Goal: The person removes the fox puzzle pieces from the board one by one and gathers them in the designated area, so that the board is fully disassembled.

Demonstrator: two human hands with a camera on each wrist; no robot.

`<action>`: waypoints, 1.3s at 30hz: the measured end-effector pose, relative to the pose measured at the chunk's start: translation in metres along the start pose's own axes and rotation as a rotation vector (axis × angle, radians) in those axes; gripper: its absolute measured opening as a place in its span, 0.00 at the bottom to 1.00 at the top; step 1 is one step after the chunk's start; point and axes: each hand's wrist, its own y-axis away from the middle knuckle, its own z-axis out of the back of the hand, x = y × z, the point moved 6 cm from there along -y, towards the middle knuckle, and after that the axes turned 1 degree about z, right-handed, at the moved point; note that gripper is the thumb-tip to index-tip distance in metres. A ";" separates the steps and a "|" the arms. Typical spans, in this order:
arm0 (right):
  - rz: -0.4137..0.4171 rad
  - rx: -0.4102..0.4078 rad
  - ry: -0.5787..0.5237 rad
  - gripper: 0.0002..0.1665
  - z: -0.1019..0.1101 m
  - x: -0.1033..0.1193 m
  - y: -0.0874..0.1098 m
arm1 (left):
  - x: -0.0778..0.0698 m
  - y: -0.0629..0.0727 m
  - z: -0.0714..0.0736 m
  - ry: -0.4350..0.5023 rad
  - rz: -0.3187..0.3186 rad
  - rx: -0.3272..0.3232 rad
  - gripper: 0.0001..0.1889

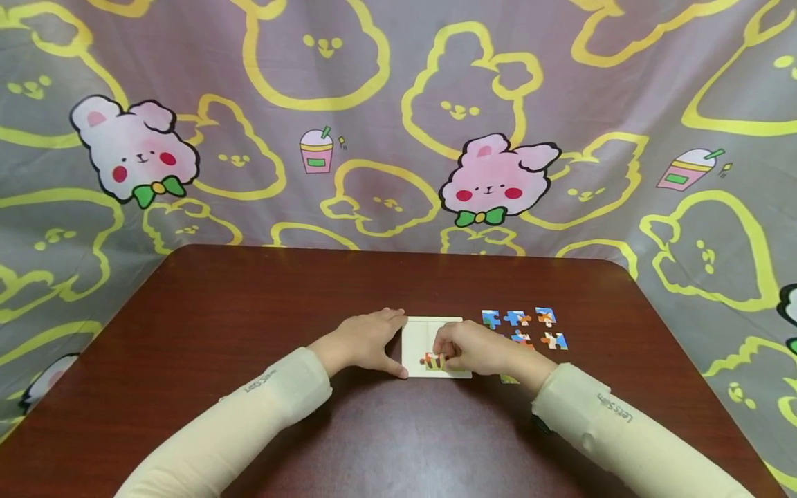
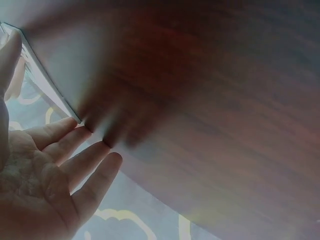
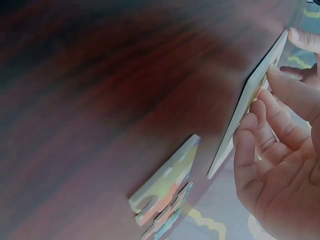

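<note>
A pale, square puzzle tray (image 1: 414,346) lies on the table, with a jigsaw piece (image 1: 432,362) in red, yellow and dark patches in its lower part. Along the tray's left edge rests my left hand (image 1: 367,340), its thumb at the near corner and straight fingers by the far corner. My right hand (image 1: 476,348) is over the tray's right half, thumb and curled fingers pinching at the patterned piece. In the right wrist view, the thumb (image 3: 290,90) and fingertips meet low over the tray (image 3: 245,100); the hand hides much of the piece.
Several loose jigsaw pieces (image 1: 545,317) lie right of the tray, some partly behind the right forearm. A yellow-green piece (image 1: 510,379) shows just below that wrist. The dark wooden table (image 1: 249,297) ends at a patterned curtain (image 1: 386,138).
</note>
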 end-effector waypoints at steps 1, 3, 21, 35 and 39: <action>-0.003 0.000 0.001 0.09 0.000 0.000 0.000 | 0.000 0.000 0.000 0.000 0.002 0.000 0.53; -0.009 0.000 0.003 0.10 -0.001 0.000 0.000 | -0.001 -0.001 0.002 -0.011 0.004 0.000 0.53; -0.008 -0.013 -0.105 0.10 0.000 0.003 0.001 | -0.003 -0.004 0.000 -0.012 0.014 -0.004 0.53; -0.006 -0.002 -0.225 0.09 -0.001 0.003 0.001 | -0.003 -0.003 0.002 -0.012 0.005 -0.010 0.53; -0.001 0.002 -0.240 0.08 -0.001 0.004 0.001 | -0.003 -0.003 0.002 -0.014 0.005 -0.011 0.53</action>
